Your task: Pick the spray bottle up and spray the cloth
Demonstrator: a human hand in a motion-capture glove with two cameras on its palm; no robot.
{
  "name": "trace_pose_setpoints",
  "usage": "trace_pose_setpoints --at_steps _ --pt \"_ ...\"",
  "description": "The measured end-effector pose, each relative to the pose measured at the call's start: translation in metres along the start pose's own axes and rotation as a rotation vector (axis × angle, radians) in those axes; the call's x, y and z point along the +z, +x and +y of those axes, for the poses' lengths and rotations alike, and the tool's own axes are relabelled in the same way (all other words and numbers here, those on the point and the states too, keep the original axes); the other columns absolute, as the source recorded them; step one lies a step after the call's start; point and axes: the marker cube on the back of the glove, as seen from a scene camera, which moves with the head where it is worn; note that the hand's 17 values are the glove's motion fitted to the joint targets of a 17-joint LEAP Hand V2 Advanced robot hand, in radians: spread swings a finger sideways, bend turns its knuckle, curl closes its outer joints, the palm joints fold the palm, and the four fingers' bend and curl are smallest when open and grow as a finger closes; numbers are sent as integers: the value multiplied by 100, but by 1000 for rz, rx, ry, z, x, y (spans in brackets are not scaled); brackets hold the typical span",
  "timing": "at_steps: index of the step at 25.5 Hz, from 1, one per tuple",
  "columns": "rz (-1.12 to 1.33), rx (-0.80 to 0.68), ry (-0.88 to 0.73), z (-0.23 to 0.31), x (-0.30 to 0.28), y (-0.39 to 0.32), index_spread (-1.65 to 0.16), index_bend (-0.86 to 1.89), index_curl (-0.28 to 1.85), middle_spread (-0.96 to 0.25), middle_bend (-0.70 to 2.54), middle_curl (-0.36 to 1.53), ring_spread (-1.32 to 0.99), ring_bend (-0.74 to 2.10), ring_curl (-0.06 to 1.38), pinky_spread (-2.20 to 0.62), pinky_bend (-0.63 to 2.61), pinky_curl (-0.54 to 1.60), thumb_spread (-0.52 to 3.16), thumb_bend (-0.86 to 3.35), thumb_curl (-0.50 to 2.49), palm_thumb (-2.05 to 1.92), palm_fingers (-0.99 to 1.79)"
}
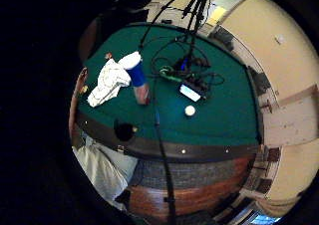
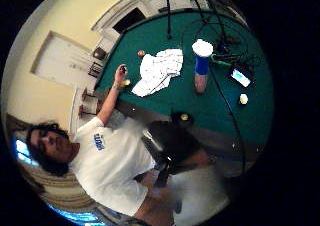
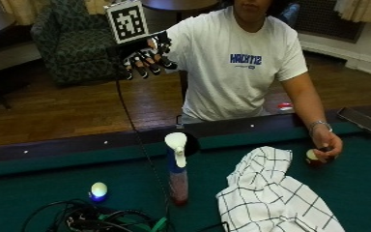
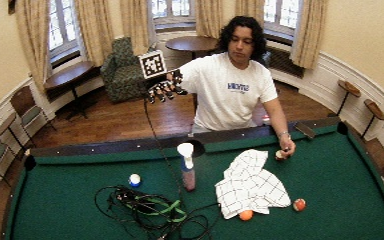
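- The spray bottle stands upright on the green worktop, near the rail on the person's side; its white head is clear, but its label cannot be read in any view.
- The checked cloth lies crumpled just beside the bottle, apart from it; its far end is cut off at the edge of the outside view.
- The grip, the gloved right hand, is raised in the air beyond the rail, well apart from the bottle, fingers spread and hanging slightly bent, holding nothing.
- The bare hand rests on a ball at the worktop's edge, partly covering it.
- A tangle of cables lies on the bottle's other side, with a white ball near it.
- Open green felt lies between the bottle and the rail.
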Motion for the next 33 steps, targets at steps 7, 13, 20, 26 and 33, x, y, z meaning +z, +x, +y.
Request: trace_pose_setpoints --at_steps 7,13,20,26,33 --pt "19 -1 25 1 3 5 -36 17 13 -13 19 11 -8 28 12 17 41 17 67 14 12 35 33" --pt "18 -7 3 5 5 14 -42 16 17 -15 19 15 -10 29 15 20 42 21 81 10 16 37 31" --pt "-118 6 38 10 23 37 -44 15 19 -15 19 19 -10 30 18 22 43 24 89 5 19 39 30" --pt "-320 3 134 15 58 63 -44 14 20 -15 19 22 -11 34 21 22 44 26 92 2 22 42 33" --pt "-600 143 71 28 98 78 -44 15 22 -16 18 24 -12 36 23 21 43 28 94 -1 25 46 35"
